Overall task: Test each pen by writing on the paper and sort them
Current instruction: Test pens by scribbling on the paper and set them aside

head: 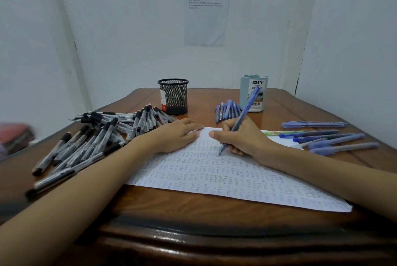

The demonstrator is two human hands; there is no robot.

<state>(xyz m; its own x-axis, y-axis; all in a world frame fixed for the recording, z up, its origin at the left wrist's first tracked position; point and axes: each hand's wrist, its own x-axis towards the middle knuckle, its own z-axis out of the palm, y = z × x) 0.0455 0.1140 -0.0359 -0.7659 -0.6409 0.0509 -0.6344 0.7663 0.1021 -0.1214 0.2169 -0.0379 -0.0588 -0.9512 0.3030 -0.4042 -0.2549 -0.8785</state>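
A white sheet of paper [214,175] covered in small blue scribbles lies across the wooden table. My right hand [242,137] grips a blue pen [243,113] with its tip touching the paper near the sheet's upper middle. My left hand [178,134] rests flat, fingers together, on the paper's top left corner. A large heap of black-capped pens [92,141] lies to the left. Several blue pens [333,139] lie at the right, and a small row of blue pens [227,110] sits behind my right hand.
A black mesh pen cup [173,96] stands at the back centre, and a pale blue desk organiser cup [254,94] at the back right. A green pen [283,132] lies by the paper's far right edge. White walls enclose the table; a printed sheet [206,14] hangs ahead.
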